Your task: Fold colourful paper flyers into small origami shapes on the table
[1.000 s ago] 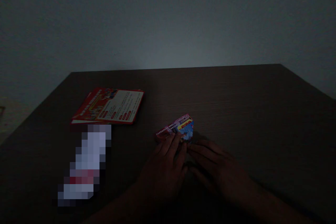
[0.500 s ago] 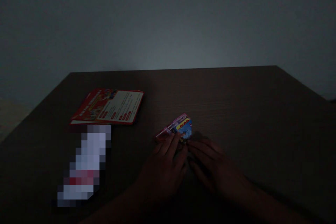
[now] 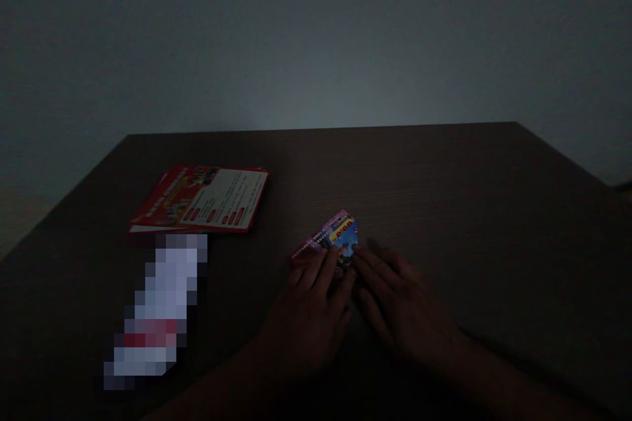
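Note:
A small folded piece of colourful printed paper (image 3: 343,231), pink, blue and yellow, lies on the dark table in front of me. My left hand (image 3: 303,312) rests over its near side, fingers stretched out and pressing it down. From the right, my right hand (image 3: 405,302) touches the paper's right edge with its extended fingertips. Both hands are open, with their fingertips close together. The near part of the paper is hidden beneath the fingers, and the dim light blurs its details.
On the left of the dark wooden table (image 3: 419,171) lies a stack of red printed cards or booklets (image 3: 197,200). A pixelated whitish object (image 3: 162,296) lies nearer to me, just below the stack. Behind the table rises a pale wall (image 3: 345,46).
My right fingertips have moved slightly up along the paper's right edge. The left hand stays nearly still on the paper. The whole view has shifted a little.

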The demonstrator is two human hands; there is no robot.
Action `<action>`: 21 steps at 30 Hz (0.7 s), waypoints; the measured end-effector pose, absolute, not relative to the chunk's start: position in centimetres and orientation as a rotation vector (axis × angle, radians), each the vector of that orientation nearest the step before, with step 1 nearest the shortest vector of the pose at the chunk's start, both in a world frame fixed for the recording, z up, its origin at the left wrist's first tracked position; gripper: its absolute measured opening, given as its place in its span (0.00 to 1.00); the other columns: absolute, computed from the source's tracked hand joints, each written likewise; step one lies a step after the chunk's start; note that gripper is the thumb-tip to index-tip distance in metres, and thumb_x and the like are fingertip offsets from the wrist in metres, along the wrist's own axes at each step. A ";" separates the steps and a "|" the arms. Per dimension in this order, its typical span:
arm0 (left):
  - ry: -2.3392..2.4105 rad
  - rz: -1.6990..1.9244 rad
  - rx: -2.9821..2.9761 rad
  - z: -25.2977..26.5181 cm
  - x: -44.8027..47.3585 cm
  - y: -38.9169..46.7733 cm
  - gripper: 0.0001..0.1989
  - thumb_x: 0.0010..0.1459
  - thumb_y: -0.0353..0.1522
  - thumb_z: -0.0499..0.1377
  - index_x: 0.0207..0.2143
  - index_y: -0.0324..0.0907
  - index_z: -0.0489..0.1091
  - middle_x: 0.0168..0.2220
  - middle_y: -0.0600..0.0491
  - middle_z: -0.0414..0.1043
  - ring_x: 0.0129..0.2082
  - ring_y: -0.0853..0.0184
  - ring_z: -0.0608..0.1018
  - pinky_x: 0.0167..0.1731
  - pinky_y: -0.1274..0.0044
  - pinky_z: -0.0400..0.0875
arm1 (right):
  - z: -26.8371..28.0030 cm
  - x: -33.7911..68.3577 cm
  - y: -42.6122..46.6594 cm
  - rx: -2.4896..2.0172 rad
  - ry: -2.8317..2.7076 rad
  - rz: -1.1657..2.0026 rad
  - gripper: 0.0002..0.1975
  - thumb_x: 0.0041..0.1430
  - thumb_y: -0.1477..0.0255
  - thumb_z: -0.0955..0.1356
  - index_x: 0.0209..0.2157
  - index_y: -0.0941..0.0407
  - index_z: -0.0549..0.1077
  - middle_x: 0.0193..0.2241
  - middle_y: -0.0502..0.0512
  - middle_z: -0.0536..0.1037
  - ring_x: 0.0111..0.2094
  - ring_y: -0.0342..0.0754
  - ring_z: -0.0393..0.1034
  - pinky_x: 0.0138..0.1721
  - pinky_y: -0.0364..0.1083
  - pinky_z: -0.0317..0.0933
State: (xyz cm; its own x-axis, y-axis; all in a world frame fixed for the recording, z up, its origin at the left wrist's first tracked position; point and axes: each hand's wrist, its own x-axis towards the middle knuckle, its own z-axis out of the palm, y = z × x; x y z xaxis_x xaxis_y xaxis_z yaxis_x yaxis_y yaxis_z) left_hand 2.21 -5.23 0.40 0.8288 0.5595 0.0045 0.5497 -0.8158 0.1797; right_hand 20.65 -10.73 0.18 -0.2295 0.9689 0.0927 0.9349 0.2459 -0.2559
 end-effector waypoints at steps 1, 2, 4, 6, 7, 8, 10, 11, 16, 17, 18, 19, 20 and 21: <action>0.870 0.087 2.842 0.4 2.3 -5.3 0.24 0.64 0.39 0.47 0.60 0.43 0.56 0.63 0.42 0.51 0.61 0.51 0.57 0.54 0.60 0.58 | 0.3 20.6 -10.6 -1.806 -2.290 0.213 0.22 0.62 0.70 0.60 0.57 0.61 0.64 0.59 0.56 0.64 0.53 0.58 0.59 0.52 0.57 0.58; 0.872 0.092 2.845 0.3 2.3 -5.4 0.23 0.64 0.39 0.47 0.60 0.43 0.56 0.63 0.42 0.51 0.61 0.51 0.57 0.54 0.61 0.58 | 0.5 20.5 -10.5 -1.827 -2.292 0.214 0.23 0.62 0.70 0.60 0.57 0.61 0.64 0.59 0.56 0.64 0.52 0.58 0.59 0.51 0.57 0.58; 0.878 0.103 2.847 0.2 2.3 -5.5 0.23 0.64 0.39 0.47 0.59 0.42 0.58 0.63 0.42 0.52 0.61 0.51 0.57 0.54 0.60 0.58 | 0.6 20.3 -10.2 -1.869 -2.289 0.211 0.23 0.62 0.69 0.60 0.58 0.61 0.63 0.59 0.56 0.64 0.52 0.59 0.59 0.51 0.57 0.58; 0.878 0.122 2.845 0.1 2.4 -5.5 0.22 0.64 0.39 0.47 0.58 0.41 0.59 0.62 0.42 0.53 0.61 0.51 0.57 0.54 0.61 0.58 | 0.7 20.2 -9.8 -1.896 -2.283 0.190 0.24 0.63 0.68 0.59 0.58 0.62 0.63 0.60 0.56 0.63 0.52 0.60 0.59 0.50 0.58 0.58; 0.875 0.129 2.843 0.0 2.3 -5.4 0.22 0.63 0.39 0.48 0.57 0.41 0.60 0.62 0.42 0.54 0.61 0.51 0.57 0.54 0.60 0.58 | 0.7 20.2 -9.6 -1.905 -2.282 0.174 0.24 0.63 0.67 0.59 0.58 0.62 0.62 0.60 0.56 0.63 0.52 0.60 0.59 0.50 0.58 0.58; 0.872 0.134 2.840 0.0 2.3 -5.4 0.21 0.63 0.38 0.48 0.57 0.41 0.60 0.62 0.42 0.54 0.61 0.51 0.57 0.54 0.60 0.58 | 0.7 20.2 -9.4 -1.910 -2.284 0.160 0.25 0.63 0.66 0.59 0.59 0.62 0.62 0.60 0.56 0.62 0.52 0.60 0.59 0.50 0.57 0.58; 0.864 0.136 2.834 0.0 2.3 -5.3 0.21 0.63 0.38 0.48 0.57 0.42 0.60 0.62 0.42 0.54 0.61 0.51 0.57 0.54 0.60 0.58 | 0.8 20.3 -8.9 -1.925 -2.293 0.138 0.25 0.64 0.66 0.58 0.59 0.62 0.62 0.60 0.57 0.62 0.50 0.60 0.60 0.49 0.57 0.58; 0.861 0.132 2.833 0.0 2.2 -5.3 0.21 0.63 0.38 0.48 0.57 0.41 0.60 0.62 0.42 0.54 0.61 0.51 0.57 0.54 0.60 0.58 | 0.8 20.3 -8.7 -1.931 -2.299 0.131 0.25 0.64 0.65 0.58 0.59 0.62 0.61 0.60 0.58 0.62 0.50 0.60 0.60 0.48 0.56 0.59; 0.863 0.103 2.828 0.3 2.3 -5.4 0.23 0.63 0.38 0.49 0.59 0.42 0.57 0.62 0.41 0.53 0.61 0.50 0.57 0.54 0.59 0.58 | 0.8 20.5 -7.6 -1.968 -2.308 0.063 0.26 0.65 0.65 0.56 0.59 0.65 0.60 0.60 0.61 0.62 0.50 0.61 0.60 0.49 0.57 0.57; 0.868 0.100 2.825 0.3 2.4 -5.4 0.24 0.63 0.38 0.49 0.60 0.42 0.55 0.63 0.41 0.52 0.61 0.50 0.57 0.54 0.59 0.58 | 0.7 20.6 -7.4 -1.969 -2.311 0.046 0.26 0.65 0.65 0.56 0.59 0.65 0.60 0.60 0.61 0.62 0.50 0.61 0.60 0.49 0.57 0.57; 0.876 0.100 2.823 0.2 2.4 -5.5 0.25 0.63 0.39 0.49 0.61 0.43 0.54 0.63 0.41 0.52 0.61 0.50 0.57 0.54 0.59 0.58 | 0.6 20.7 -7.2 -1.967 -2.313 0.028 0.27 0.65 0.64 0.56 0.60 0.65 0.60 0.60 0.61 0.62 0.50 0.61 0.60 0.49 0.57 0.57; 0.875 0.099 2.821 0.2 2.4 -5.5 0.25 0.63 0.39 0.49 0.61 0.43 0.53 0.63 0.41 0.52 0.61 0.50 0.57 0.54 0.60 0.58 | 0.5 20.7 -6.9 -1.965 -2.310 0.008 0.27 0.65 0.64 0.56 0.60 0.64 0.60 0.60 0.61 0.62 0.50 0.61 0.60 0.48 0.57 0.58; 0.878 0.099 2.821 0.2 2.4 -5.6 0.26 0.63 0.39 0.49 0.61 0.43 0.53 0.63 0.41 0.52 0.61 0.50 0.57 0.54 0.60 0.58 | 0.5 20.8 -6.7 -1.966 -2.305 -0.011 0.26 0.65 0.65 0.56 0.60 0.64 0.60 0.60 0.61 0.62 0.49 0.61 0.61 0.48 0.57 0.58; 0.879 0.099 2.822 0.1 2.4 -5.6 0.25 0.63 0.39 0.49 0.61 0.43 0.53 0.63 0.41 0.52 0.61 0.50 0.57 0.54 0.60 0.58 | 0.4 21.0 -6.5 -1.968 -2.295 -0.032 0.26 0.65 0.65 0.56 0.59 0.64 0.61 0.59 0.60 0.63 0.49 0.60 0.61 0.48 0.57 0.58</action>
State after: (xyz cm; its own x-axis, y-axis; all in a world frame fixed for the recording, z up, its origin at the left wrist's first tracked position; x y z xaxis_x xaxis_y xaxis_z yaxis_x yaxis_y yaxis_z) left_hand 2.36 -5.59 0.09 0.8224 0.5688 0.0091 0.5565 -0.8078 0.1944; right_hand 20.95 -6.46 0.37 -0.1485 0.9835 0.1032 0.9860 0.1552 -0.0609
